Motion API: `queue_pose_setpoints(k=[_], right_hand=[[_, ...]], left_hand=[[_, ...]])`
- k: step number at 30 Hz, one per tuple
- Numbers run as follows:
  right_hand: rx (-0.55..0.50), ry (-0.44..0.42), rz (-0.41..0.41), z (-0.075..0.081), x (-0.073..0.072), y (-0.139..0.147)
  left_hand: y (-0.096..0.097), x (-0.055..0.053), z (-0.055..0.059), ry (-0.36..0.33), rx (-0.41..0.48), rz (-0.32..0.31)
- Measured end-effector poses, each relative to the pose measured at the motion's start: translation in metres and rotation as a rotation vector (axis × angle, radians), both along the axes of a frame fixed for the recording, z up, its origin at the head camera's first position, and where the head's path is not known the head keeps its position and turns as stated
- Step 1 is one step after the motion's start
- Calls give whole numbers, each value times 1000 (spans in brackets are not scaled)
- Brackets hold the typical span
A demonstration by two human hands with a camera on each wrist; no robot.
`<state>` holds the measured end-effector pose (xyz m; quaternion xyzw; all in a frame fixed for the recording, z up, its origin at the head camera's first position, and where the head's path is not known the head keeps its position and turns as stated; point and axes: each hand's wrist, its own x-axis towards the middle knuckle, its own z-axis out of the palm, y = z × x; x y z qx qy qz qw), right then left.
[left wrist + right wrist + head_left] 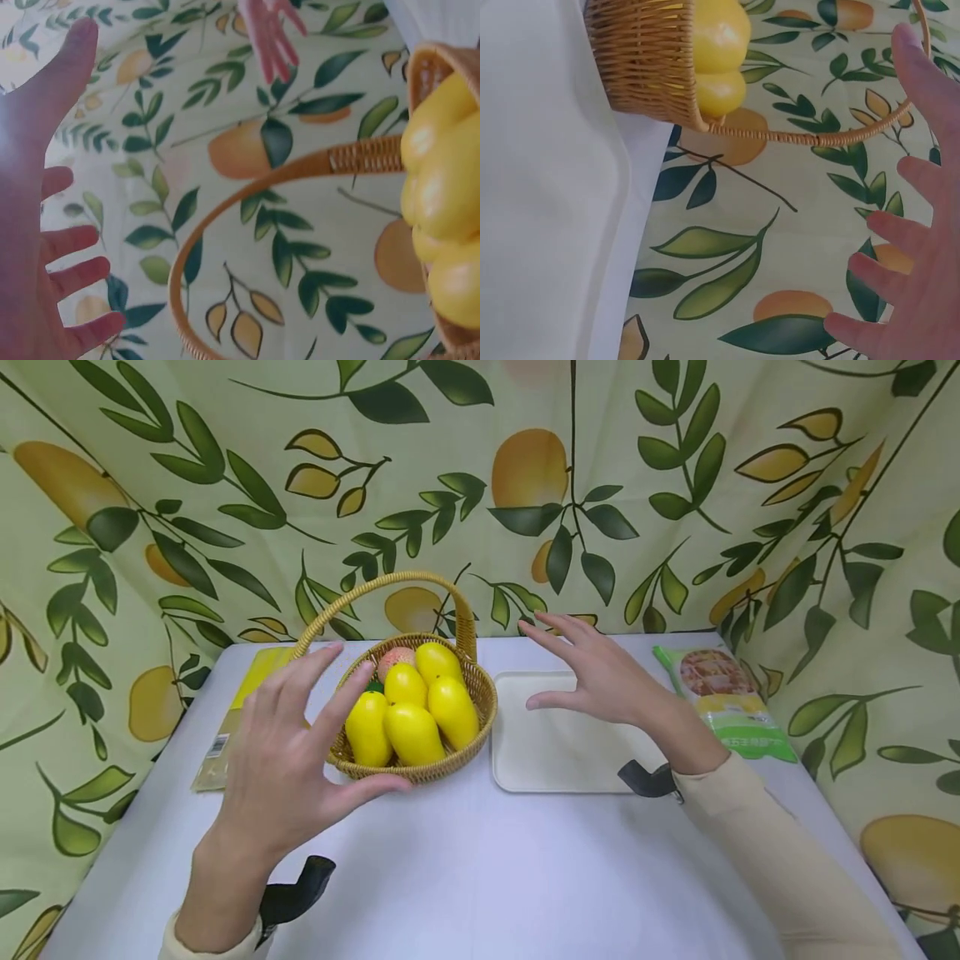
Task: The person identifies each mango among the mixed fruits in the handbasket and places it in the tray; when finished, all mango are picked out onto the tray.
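A wicker basket point(483, 693) with a tall arched handle stands left of the middle of the table. In it lie several yellow mangoes point(415, 733), a pinkish round fruit point(396, 660) and something green, mostly hidden. My left hand point(288, 760) is raised in front of the basket's left side, fingers spread, holding nothing. Over the white tray point(525, 768) hovers my right hand point(600, 672), its fingers stretched toward the basket and apart from it. In the left wrist view the left hand point(52, 247) is beside the handle; in the right wrist view the right hand point(922, 247) also shows spread fingers.
A green and white food packet point(723, 702) lies at the table's right edge. On the left, partly behind my left hand, is a yellow, partly clear packet point(258, 681). A leaf-and-fruit patterned cloth point(450, 485) hangs behind and at both sides of the white table point(480, 877).
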<state>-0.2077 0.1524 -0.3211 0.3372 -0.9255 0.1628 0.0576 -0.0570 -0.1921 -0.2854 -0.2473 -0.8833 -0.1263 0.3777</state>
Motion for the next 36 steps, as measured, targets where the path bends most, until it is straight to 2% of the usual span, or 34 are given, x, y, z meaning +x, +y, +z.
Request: queue_pose_setpoints(k=[4, 9, 15, 22, 30, 36], right_hand=[[-12, -43, 25, 3, -1, -7], [-48, -131, 39, 1, -2, -12], [-107, -199, 68, -5, -5, -19], [-148, -215, 136, -11, -11, -29], [-153, -266, 183, -17, -12, -40], [-155, -297, 181, -17, -13, -50]], left_hand=[[-18, -1, 3, 15, 37, 52], [-39, -4, -2, 19, 72, 121], [-56, -10, -18, -74, 117, 160], [-66, -13, -39, -204, 187, 117], [-69, -16, -56, -227, 241, 90], [-73, -21, -60, -251, 359, 2]])
